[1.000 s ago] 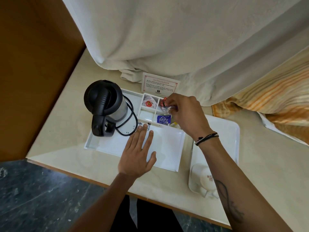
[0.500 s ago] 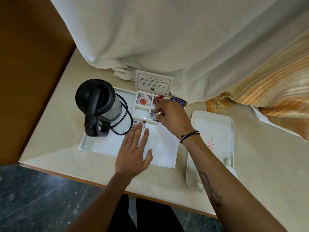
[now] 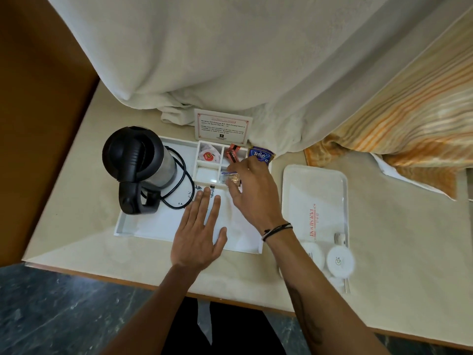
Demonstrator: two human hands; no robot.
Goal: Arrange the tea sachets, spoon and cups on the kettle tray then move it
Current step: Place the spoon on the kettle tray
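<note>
A white kettle tray point(image 3: 143, 228) lies on the beige table and carries a black kettle point(image 3: 135, 160) with its coiled cord. At the tray's back are small compartments holding a white sachet with a red mark point(image 3: 208, 155), orange-red sachets point(image 3: 233, 154) and a blue Tetley sachet point(image 3: 260, 155). My left hand point(image 3: 198, 234) rests flat, fingers spread, on the tray's bare floor. My right hand point(image 3: 252, 190) is over the front right compartment, fingertips pinched on a small clear packet point(image 3: 230, 178). Two white cups point(image 3: 339, 261) stand upside down on a second tray.
The second white tray point(image 3: 314, 196) with red lettering lies right of the kettle tray. A printed card point(image 3: 222, 127) stands behind the compartments. A white sheet point(image 3: 230, 60) and an orange striped cover point(image 3: 399, 119) hang onto the table. The table's front edge is close below the tray.
My right hand has shifted from the back compartments to the front right one with the small packet. The blue Tetley sachet now shows at the back right. My left hand stays flat.
</note>
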